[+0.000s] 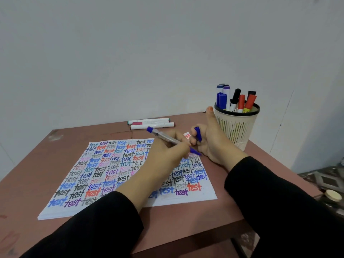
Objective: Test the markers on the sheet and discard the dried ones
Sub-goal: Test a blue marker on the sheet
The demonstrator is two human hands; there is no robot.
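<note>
Left hand [167,155] grips a blue marker [168,139], fingers curled round the clear barrel. The blue back end sticks up and away past my knuckles, and the uncapped blue tip points right, toward my other hand. The tip sits low over the right edge of the sheet [186,199], but I can't tell if it touches the paper. Right hand [210,140] is just right of the left, nearly touching it, with its heel resting on the table [46,146]. Its fingers are curled round the marker's blue cap [198,134] and the thumb sticks straight up. The sheet lies under my left hand and forearm, on top of a thin stack of paper, and is filled with rows of the word "test" in blue, black, red, grey, pink and purple. Just behind my right hand, touching or almost touching the thumb, stands a cream slotted pen cup [236,125] with a black rim. It holds upright markers [240,101] with blue, purple, black and red caps. Beyond my left hand, near the far table edge, two white-barrelled markers [151,123] lie side by side, capped, one with green ends and one with dark red ends. Black sleeves cover both forearms.
</note>
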